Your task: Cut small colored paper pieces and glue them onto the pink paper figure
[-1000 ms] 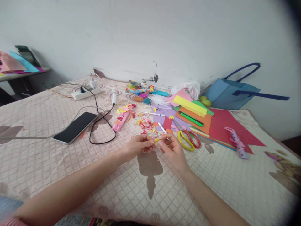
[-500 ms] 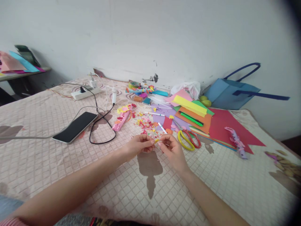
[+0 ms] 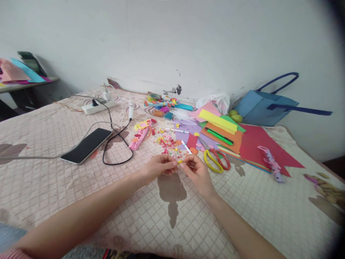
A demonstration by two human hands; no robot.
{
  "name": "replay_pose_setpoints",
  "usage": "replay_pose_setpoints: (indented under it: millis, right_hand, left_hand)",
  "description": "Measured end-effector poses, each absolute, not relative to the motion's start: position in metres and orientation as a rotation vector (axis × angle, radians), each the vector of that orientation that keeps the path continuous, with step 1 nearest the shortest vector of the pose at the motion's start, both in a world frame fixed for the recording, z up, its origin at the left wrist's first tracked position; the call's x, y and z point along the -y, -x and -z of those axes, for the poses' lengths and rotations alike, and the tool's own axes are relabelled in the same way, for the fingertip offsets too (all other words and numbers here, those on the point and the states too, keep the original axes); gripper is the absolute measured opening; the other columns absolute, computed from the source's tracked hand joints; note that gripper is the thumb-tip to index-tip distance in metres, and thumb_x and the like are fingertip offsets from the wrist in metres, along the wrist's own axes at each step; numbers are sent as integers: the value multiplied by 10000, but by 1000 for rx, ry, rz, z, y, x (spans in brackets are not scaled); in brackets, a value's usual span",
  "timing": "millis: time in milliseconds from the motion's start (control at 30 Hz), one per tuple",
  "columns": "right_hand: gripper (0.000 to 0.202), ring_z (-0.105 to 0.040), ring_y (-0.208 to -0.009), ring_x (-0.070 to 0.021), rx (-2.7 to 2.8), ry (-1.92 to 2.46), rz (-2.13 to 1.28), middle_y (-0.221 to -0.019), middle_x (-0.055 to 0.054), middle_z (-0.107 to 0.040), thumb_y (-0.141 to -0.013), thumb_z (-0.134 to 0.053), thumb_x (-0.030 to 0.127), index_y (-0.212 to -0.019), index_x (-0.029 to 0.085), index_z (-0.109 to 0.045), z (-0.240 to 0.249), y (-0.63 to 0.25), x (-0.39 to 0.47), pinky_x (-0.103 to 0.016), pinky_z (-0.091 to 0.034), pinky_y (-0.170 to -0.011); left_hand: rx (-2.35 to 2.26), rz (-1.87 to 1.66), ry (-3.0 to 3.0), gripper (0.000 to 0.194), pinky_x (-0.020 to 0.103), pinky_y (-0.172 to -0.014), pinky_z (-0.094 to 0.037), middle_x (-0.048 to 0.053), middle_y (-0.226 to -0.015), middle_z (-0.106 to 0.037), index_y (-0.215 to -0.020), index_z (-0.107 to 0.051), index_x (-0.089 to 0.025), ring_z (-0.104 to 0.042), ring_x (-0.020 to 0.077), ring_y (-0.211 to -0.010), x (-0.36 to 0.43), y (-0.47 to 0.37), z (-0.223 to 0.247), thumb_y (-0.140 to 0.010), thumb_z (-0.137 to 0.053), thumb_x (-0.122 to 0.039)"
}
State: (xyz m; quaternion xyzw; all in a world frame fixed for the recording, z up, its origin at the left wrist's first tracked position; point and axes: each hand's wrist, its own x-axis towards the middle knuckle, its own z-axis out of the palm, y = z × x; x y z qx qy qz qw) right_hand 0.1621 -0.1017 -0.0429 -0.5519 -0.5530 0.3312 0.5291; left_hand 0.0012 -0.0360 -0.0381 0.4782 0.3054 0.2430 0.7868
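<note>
Between the fingertips of both hands is a small yellow piece (image 3: pixel 180 162), probably paper; its exact shape is too small to make out. My left hand (image 3: pixel 162 166) pinches it from the left, thumb against forefinger. From the right, my right hand (image 3: pixel 197 172) pinches its other side. Just beyond the fingers lie colourful paper scraps (image 3: pixel 168 143) and a white stick-like pen (image 3: pixel 185 146). Scissors with one yellow and one red handle (image 3: pixel 213 166) rest right of my right hand.
A black-screened phone (image 3: pixel 86 145) and a looped black cable (image 3: pixel 103 154) lie left. Further back are a power strip (image 3: pixel 98 108) and a pink decorated paper roll (image 3: pixel 140 137). Right are a green cutter (image 3: pixel 219 136), red paper (image 3: pixel 265 144), a purple roll (image 3: pixel 272 165) and a blue bag (image 3: pixel 265 107).
The yellow piece shows slightly differently between the fingertips, as if turned a little. Both hands stay in nearly the same place; everything else lies as before.
</note>
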Motion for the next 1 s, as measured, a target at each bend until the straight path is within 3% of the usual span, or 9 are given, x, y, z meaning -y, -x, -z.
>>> replay_pose_setpoints:
  millis: [267,467,700,1000]
  right_hand:
    - [116,-481,-619,-127,1361,1292,-798,-735,11,-527,-783,-609,308,-774,212,-543,40,-160,102,-254,-393,-562]
    - [151,-469,-567,-113,1258,1270,-903,-671,21,-519,-782,-613,338,-759,205,-545,41,-162,99,-241,-397,-522]
    - [126,-491,-598,-115,1285,1256,-910,-679,18,-527,-777,-615,296,-762,193,-542,42,-160,100,-242,-417,-554]
    - [138,-517,-699,-125,1285,1179,-899,-806,5,-529,-795,-579,244,-915,223,-514,44,-159,101,-235,-441,-606]
  left_hand:
    - [-715,-558,-1202,345,228,-598,-427,6,-669,-606,-804,-588,-119,-537,78,-582,37,-1,33,-671,-708,-414]
    - [-768,-569,-1147,361,254,-654,-459,24,-774,-624,-854,-571,-146,-603,124,-718,38,-2,33,-712,-653,-468]
    - [-719,-618,-1073,375,225,-618,-422,22,-786,-624,-882,-596,-138,-567,96,-672,34,1,34,-614,-764,-340]
    - [-735,-626,-1104,340,201,-563,-401,4,-721,-611,-882,-596,-128,-528,62,-576,35,1,32,-635,-754,-300]
